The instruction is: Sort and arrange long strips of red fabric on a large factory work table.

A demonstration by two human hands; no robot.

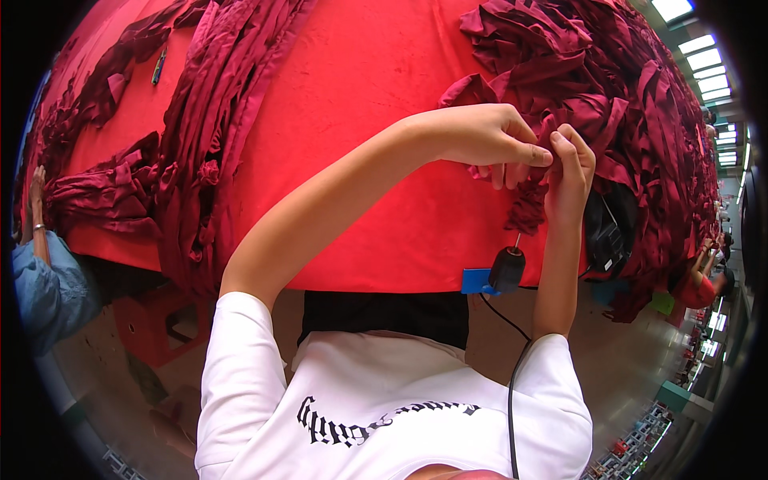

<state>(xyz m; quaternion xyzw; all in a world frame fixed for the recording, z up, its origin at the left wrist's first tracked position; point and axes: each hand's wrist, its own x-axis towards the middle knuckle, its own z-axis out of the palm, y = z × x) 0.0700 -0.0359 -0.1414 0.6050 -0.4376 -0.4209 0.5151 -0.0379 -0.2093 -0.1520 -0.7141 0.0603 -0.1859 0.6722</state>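
My left hand (486, 138) is stretched across to the right with its fingers curled in a pinch on dark red fabric (552, 124). Close beside it, my right hand (571, 166) pinches the same fabric, thumb and fingertips nearly meeting the left ones. Just below the hands, a bunched piece of that fabric (526, 210) is gathered on a thin metal rod. The rod rises from a black corded tool (507, 269) at the table's near edge, by a blue piece (477, 281). Exactly how the fabric runs between my fingertips is hidden.
A large dark red fabric heap (560, 56) covers the right of the red-covered table (344, 216). Long fabric strips (212, 136) lie left, near small snips (159, 66). A black object (610, 224) sits beyond my right forearm. Another person's blue sleeve (52, 280) is far left.
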